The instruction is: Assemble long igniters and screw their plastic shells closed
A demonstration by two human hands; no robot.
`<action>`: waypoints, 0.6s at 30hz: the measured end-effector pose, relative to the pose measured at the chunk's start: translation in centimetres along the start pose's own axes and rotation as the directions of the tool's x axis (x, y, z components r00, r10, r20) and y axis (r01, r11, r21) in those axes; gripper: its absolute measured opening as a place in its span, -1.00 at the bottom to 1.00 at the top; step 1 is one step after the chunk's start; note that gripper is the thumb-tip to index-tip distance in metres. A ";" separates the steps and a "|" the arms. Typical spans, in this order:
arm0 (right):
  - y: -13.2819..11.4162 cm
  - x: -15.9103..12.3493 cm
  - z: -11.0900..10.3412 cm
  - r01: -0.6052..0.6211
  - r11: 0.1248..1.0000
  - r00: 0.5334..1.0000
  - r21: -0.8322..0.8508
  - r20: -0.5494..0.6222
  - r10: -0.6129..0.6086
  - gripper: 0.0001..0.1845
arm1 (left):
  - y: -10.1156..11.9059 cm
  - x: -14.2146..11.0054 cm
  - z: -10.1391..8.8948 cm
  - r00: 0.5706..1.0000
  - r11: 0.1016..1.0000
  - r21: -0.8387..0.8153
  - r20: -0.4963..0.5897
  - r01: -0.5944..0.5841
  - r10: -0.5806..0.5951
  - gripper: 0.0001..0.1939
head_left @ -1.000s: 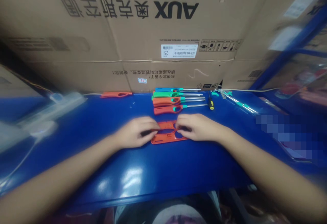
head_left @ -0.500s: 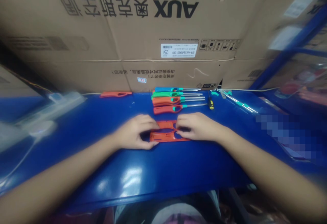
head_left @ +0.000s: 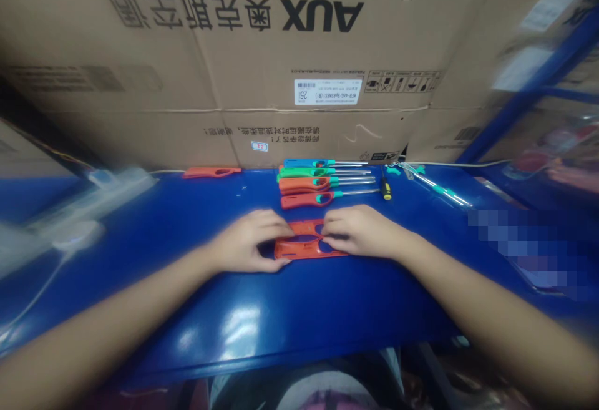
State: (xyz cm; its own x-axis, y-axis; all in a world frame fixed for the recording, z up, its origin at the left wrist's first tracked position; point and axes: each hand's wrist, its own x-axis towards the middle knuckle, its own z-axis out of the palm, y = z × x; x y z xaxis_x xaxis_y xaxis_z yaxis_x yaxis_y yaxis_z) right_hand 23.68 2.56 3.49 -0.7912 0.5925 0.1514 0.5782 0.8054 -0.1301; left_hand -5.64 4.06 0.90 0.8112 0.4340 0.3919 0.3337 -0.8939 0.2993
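Observation:
Two orange lighter shell halves [head_left: 299,249] lie side by side on the blue table, hollow faces up, one nearer to me than the other. My left hand [head_left: 253,239] curves round their left ends, thumb at the near half's lower edge and fingers on the far half. At the right ends my right hand [head_left: 360,232] is closed, its thumb and fingers pinching at the shells' handle openings; anything small between the fingertips is hidden. Just beyond lie several finished-looking long-nosed lighters [head_left: 306,200] in red, orange, green and blue, with metal tubes pointing right.
A separate orange lighter shell [head_left: 210,173] lies at the back left. A yellow-and-black screwdriver [head_left: 385,190] and metal tubes with teal fittings [head_left: 442,191] are at the back right. A cardboard box wall [head_left: 234,85] closes off the back. A white power strip [head_left: 116,191] lies left.
My right hand's fingers have shifted slightly at the shells' right ends. My left hand and the shell halves stay nearly in place.

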 end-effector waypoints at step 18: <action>-0.1 -0.1 -0.2 -0.009 1.000 1.000 0.023 0.004 0.009 -0.78 | -0.1 -0.1 0.0 0.999 0.999 0.046 0.026 -0.029 0.028 -0.48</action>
State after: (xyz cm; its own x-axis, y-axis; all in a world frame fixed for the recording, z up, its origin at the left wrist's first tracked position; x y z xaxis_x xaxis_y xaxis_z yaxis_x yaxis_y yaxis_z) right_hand 23.69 2.42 3.68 -0.7868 0.5998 0.1458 0.5809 0.7994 -0.1535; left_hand -5.75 4.08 0.88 0.8326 0.4056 0.3771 0.3313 -0.9104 0.2476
